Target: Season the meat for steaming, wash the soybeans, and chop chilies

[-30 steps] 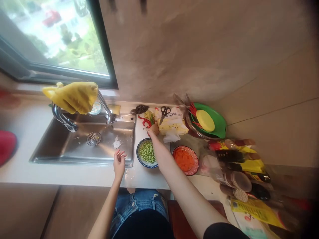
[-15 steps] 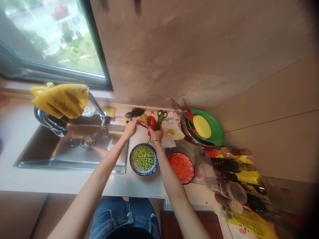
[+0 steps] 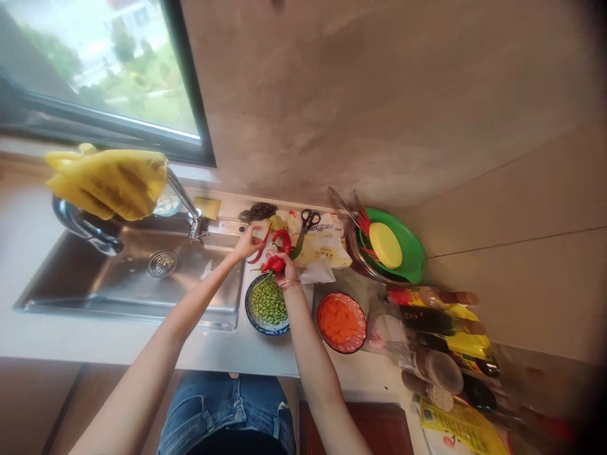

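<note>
My left hand is closed by its fingertips on a long, thin red chili pepper, beside the sink's right edge. Red peppers are gripped in my right hand, just above the far rim of a blue-patterned bowl of shelled green beans. Their exact number is hard to make out. Another curved red chili shows just beyond that hand; whether it is held too, I cannot tell. Something green, partly hidden, shows behind my right fingers.
A steel sink with a faucet draped in a yellow cloth lies left. Black-handled scissors and a tissue pack lie behind. Rightward are a bowl of orange pieces, a green basin and several bottles.
My right hand has come nearer and turned, bringing red peppers over the bean bowl's far edge. My left hand has moved slightly, and its chili now stands more upright. The view has shifted a little.
</note>
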